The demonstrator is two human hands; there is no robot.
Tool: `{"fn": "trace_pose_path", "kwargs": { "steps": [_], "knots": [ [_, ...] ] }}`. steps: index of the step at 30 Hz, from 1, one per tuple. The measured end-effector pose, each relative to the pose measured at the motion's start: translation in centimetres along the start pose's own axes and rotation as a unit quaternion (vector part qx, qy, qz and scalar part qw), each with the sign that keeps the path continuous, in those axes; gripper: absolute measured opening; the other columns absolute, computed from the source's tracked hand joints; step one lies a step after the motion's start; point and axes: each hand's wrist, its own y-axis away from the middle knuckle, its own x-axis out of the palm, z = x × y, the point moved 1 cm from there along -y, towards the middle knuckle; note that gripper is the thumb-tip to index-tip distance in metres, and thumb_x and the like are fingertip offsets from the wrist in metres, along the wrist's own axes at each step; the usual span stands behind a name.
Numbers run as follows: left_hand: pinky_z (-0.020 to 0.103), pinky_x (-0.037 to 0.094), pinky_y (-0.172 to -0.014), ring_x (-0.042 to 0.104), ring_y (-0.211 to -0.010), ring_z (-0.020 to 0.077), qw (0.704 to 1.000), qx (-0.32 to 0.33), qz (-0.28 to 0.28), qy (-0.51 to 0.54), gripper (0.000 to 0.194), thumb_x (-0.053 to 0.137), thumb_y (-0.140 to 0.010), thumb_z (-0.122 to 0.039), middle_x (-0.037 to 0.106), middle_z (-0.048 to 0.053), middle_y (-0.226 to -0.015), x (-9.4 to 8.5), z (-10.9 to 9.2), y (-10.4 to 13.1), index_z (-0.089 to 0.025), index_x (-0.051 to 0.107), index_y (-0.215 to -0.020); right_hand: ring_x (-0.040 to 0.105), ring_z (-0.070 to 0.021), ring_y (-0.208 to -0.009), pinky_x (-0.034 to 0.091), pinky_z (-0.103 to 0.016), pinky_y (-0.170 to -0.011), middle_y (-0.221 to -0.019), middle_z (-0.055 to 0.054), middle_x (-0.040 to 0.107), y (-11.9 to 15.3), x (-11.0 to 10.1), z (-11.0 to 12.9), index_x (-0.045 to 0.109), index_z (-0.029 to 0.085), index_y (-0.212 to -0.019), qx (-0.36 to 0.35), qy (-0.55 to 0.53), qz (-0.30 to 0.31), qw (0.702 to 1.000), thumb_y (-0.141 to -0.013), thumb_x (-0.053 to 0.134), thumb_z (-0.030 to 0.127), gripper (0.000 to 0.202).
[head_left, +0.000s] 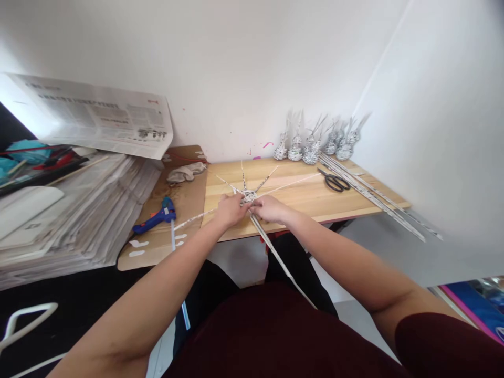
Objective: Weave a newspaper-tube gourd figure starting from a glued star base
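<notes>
A small round weave of rolled newspaper strips (248, 196) lies on the wooden board, with thin spokes fanning out from it. My left hand (231, 208) grips its left side, fingers closed on the rim. At its lower right, my right hand (270, 208) pinches the weave's edge, where strips meet. Long paper strips (271, 247) run from there down over the board's front edge towards my lap. The fingertips of both hands are close together and partly hide the weave's lower side.
Black scissors (334, 181) and long paper rolls (370, 194) lie right on the board (303, 197). Several woven paper figures (311, 151) stand behind. A blue glue gun (159, 216), a glove (186, 172) and stacked newspapers (98, 210) are at left.
</notes>
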Motion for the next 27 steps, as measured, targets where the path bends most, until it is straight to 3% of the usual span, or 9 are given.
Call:
{"fn": "trace_pose_path", "kwargs": {
  "steps": [2,6,8,11,15,21,23,25,27],
  "knots": [
    [0.036,0.034,-0.106,0.06,-0.115,0.0256,1.0,0.012,-0.003,-0.005,0.049,0.034,-0.098,-0.046,0.069,0.013,-0.121,-0.1,-0.1,-0.5,-0.013,0.061,-0.123,0.055,-0.0112,-0.051,0.045,-0.023,-0.05,-0.06,0.0,0.057,0.2,0.7,0.1,0.055,0.017,-0.075,0.032,-0.149,0.03,0.988,-0.09,0.051,0.017,0.016],
    [0.038,0.035,-0.105,0.061,-0.112,0.027,1.0,0.002,0.024,-0.019,0.054,0.032,-0.096,-0.053,0.075,0.01,-0.103,-0.9,-0.5,-1.6,-0.018,0.065,-0.119,0.059,-0.0097,-0.052,0.047,-0.021,-0.049,-0.064,0.003,0.057,1.0,2.3,0.8,0.048,0.018,-0.081,0.046,-0.37,0.066,0.926,-0.086,0.052,0.008,0.012],
    [0.038,0.038,-0.101,0.06,-0.115,0.0298,0.999,-0.009,0.033,-0.027,0.057,0.038,-0.092,-0.059,0.075,0.01,-0.103,-1.5,-0.7,-2.2,-0.018,0.067,-0.119,0.062,-0.0098,-0.055,0.048,-0.02,-0.05,-0.068,0.003,0.059,1.2,2.9,1.0,0.047,0.018,-0.086,0.049,-0.422,0.081,0.902,-0.086,0.051,0.006,0.013],
    [0.033,0.044,-0.092,0.062,-0.113,0.0303,0.998,-0.028,0.042,-0.035,0.061,0.049,-0.085,-0.064,0.072,0.013,-0.115,-2.1,-1.0,-3.3,-0.016,0.067,-0.119,0.063,-0.0098,-0.056,0.047,-0.019,-0.049,-0.071,0.002,0.062,1.4,3.2,1.1,0.046,0.018,-0.09,0.046,-0.437,0.104,0.892,-0.088,0.049,0.008,0.011],
    [0.03,0.047,-0.084,0.065,-0.108,0.0291,0.997,-0.038,0.062,-0.037,0.062,0.062,-0.076,-0.065,0.071,0.012,-0.117,-2.2,-1.4,-4.2,-0.018,0.068,-0.116,0.061,-0.0085,-0.055,0.045,-0.018,-0.048,-0.074,0.0,0.064,2.1,3.2,0.5,0.046,0.017,-0.089,0.032,-0.405,0.123,0.905,-0.092,0.047,0.013,0.005],
    [0.032,0.048,-0.086,0.065,-0.108,0.0303,0.998,-0.017,0.03,-0.057,0.061,0.072,-0.071,-0.056,0.072,0.012,-0.113,-1.5,-1.3,-3.9,-0.018,0.066,-0.119,0.06,-0.0084,-0.055,0.047,-0.019,-0.049,-0.079,-0.001,0.064,4.4,3.6,0.0,0.05,0.017,-0.095,-0.007,-0.318,0.124,0.94,-0.092,0.049,0.018,0.004],
    [0.032,0.048,-0.087,0.065,-0.108,0.031,0.998,-0.011,0.028,-0.055,0.06,0.071,-0.073,-0.055,0.072,0.012,-0.113,-1.4,-1.2,-3.8,-0.017,0.066,-0.119,0.058,-0.0094,-0.055,0.046,-0.021,-0.051,-0.079,-0.001,0.065,5.7,3.4,-0.1,0.054,0.016,-0.105,-0.026,-0.208,0.119,0.971,-0.092,0.051,0.023,0.016],
    [0.033,0.048,-0.087,0.065,-0.108,0.0315,0.998,-0.003,0.025,-0.051,0.059,0.071,-0.073,-0.054,0.072,0.012,-0.112,-1.4,-1.1,-3.7,-0.017,0.066,-0.118,0.06,-0.0126,-0.058,0.045,-0.023,-0.055,-0.076,-0.002,0.067,7.4,2.8,-0.3,0.056,0.016,-0.117,-0.067,-0.044,0.073,0.994,-0.089,0.058,0.032,0.032],
    [0.033,0.048,-0.086,0.065,-0.107,0.0312,0.998,0.002,0.025,-0.051,0.058,0.072,-0.072,-0.054,0.072,0.012,-0.111,-1.4,-1.0,-3.9,-0.017,0.067,-0.117,0.063,-0.0172,-0.068,0.044,-0.025,-0.061,-0.077,-0.005,0.069,9.1,2.0,-0.7,0.063,0.016,-0.11,-0.102,0.109,0.025,0.989,-0.082,0.066,0.043,0.039]
  ]
}}
